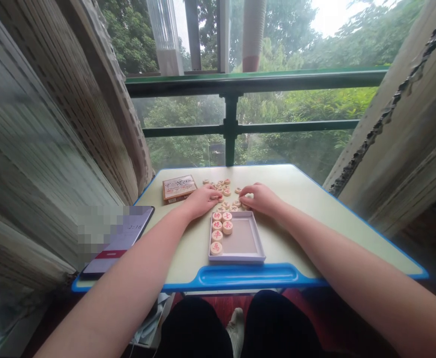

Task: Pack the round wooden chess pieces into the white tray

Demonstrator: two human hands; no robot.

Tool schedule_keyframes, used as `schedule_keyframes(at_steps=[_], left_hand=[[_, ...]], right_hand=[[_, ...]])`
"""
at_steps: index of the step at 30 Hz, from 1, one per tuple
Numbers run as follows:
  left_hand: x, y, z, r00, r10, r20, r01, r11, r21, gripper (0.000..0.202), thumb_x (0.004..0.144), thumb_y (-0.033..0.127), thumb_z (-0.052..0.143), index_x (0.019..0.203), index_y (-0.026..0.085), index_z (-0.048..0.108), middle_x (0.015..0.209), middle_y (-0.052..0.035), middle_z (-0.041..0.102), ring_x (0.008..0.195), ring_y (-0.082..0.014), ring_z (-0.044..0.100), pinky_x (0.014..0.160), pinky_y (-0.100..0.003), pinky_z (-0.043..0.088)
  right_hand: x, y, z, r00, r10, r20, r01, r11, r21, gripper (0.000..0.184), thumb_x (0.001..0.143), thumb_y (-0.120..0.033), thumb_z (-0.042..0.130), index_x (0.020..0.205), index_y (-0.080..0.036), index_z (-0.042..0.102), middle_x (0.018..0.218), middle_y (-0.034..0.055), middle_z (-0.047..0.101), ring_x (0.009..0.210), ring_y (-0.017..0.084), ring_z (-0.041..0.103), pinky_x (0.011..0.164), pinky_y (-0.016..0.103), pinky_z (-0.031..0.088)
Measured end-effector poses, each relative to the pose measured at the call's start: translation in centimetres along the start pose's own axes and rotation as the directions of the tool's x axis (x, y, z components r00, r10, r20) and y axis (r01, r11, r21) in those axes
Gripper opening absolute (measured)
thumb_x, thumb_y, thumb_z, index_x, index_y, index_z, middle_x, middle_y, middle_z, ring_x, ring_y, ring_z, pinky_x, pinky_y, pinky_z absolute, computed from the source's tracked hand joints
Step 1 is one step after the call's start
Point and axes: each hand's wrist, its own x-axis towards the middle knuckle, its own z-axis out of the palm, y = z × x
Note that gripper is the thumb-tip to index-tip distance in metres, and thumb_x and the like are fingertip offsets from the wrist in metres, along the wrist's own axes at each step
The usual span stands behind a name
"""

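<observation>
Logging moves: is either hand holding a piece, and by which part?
The left hand and right hand sit among the xiangqi pieces; any grip cannot be told.

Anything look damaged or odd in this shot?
The edge of the right-hand curtain looks odd: it is dark and ragged, as if frayed or torn. On the left, the phone lying on the table has a pixelated patch over part of it, hiding what is there.
</observation>
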Motion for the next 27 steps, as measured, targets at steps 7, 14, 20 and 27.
schedule_keyframes(at_steps=[7,14,20,27], left_hand=[[-0.1,0.0,0.0,0.999,0.034,0.009,-0.034,0.999,-0.005,0.026,0.079,0.025,0.052,0.1,0.021,0.068,0.108,-0.0061,0.06,0.099,-0.0198,0.057,0.094,-0.031,0.041],[-0.2,0.1,-0.2,1.0,0.025,0.011,-0.025,1.0,0.017,0.034,0.081,0.02,0.047,0.112,0.021,0.061,0.112,-0.0062,0.06,0.102,-0.0194,0.055,0.095,-0.032,0.04],[-0.2,0.4,-0.2,0.997,0.065,0.043,-0.065,0.998,-0.001,0.025,0.08,0.026,0.05,0.097,0.019,0.068,0.11,-0.0066,0.059,0.101,-0.0196,0.056,0.096,-0.032,0.04],[-0.2,0.6,-0.2,0.998,0.053,0.037,-0.052,0.999,-0.012,0.024,0.079,0.023,0.051,0.095,0.019,0.068,0.108,-0.0062,0.06,0.101,-0.0194,0.056,0.097,-0.032,0.039]], right_hand=[[0.3,0.4,0.4,0.995,-0.08,-0.057,0.084,0.994,0.066,0.02,0.074,-0.021,0.056,0.09,-0.017,0.066,0.088,0.0047,0.066,0.078,0.016,0.056,0.072,0.029,0.044],[-0.7,-0.7,-1.4,0.986,-0.108,-0.128,0.13,0.975,0.183,0.017,0.073,-0.021,0.057,0.088,-0.015,0.063,0.079,0.0034,0.063,0.068,0.012,0.056,0.064,0.025,0.044],[-2.9,-3.1,-3.7,0.935,-0.228,0.27,0.164,0.957,0.241,0.01,0.067,-0.021,0.064,0.077,-0.018,0.062,0.069,-0.0013,0.062,0.06,0.01,0.054,0.055,0.021,0.041],[-3.3,-3.6,-3.8,0.914,-0.279,0.296,0.238,0.957,0.166,0.007,0.066,-0.015,0.067,0.072,-0.019,0.068,0.072,0.0005,0.06,0.066,0.011,0.054,0.063,0.022,0.041]])
